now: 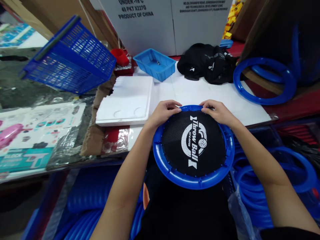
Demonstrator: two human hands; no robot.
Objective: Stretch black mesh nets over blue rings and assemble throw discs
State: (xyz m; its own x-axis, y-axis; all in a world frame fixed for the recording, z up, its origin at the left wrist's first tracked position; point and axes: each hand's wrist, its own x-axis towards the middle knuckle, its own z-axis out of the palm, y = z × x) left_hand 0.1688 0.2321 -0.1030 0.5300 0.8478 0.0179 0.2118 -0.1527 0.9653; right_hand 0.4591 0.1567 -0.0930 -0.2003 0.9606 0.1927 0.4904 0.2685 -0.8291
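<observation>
Both hands, left hand (163,112) and right hand (218,111), curl fingers over the far rim of the face-up blue-rimmed mesh disc (193,146), its lettering running near-to-far.

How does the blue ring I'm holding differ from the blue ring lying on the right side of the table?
The held ring is filled with black mesh printed "Throw Ball"; the table ring is open in the middle. The held ring is tilted, gripped at its far edge by the left hand and right hand; the table ring is untouched, lying partly under a dark object. Both are round blue plastic.
</observation>
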